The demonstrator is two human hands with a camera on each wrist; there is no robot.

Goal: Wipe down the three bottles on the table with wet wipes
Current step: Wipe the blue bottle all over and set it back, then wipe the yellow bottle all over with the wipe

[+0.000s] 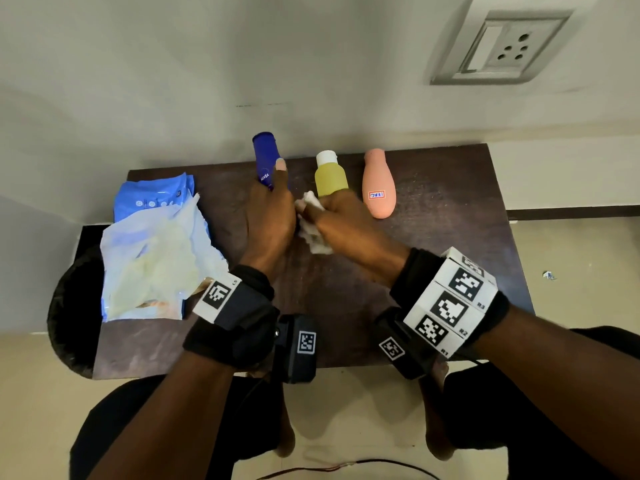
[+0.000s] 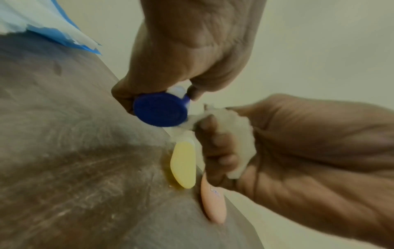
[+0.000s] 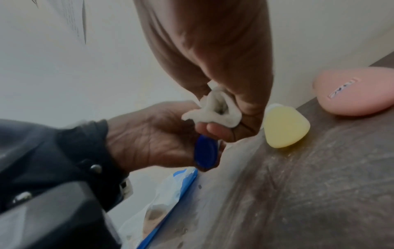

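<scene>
Wiping of the first bottle was in hand: the left hand [image 1: 268, 216] had its fingers [image 2: 193, 91] curled round the blue bottle [image 1: 266, 157], lifted off the table [image 1: 433, 237], while the right hand [image 1: 346, 223] pinched a crumpled wet wipe [image 1: 311, 233] just beside them. Beyond the right fingers stood the yellow bottle [image 1: 330, 178] and pink bottle [image 1: 378, 188], seemingly untouched; next, the wipe probably needed rubbing along the blue body

Head overhead; wrist views close, low

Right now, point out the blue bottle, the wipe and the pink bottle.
blue bottle [image 1: 265, 157]: head view, upper body.
wipe [image 1: 313, 235]: head view, bunched middle below right hand.
pink bottle [image 1: 378, 188]: head view, body.
</scene>
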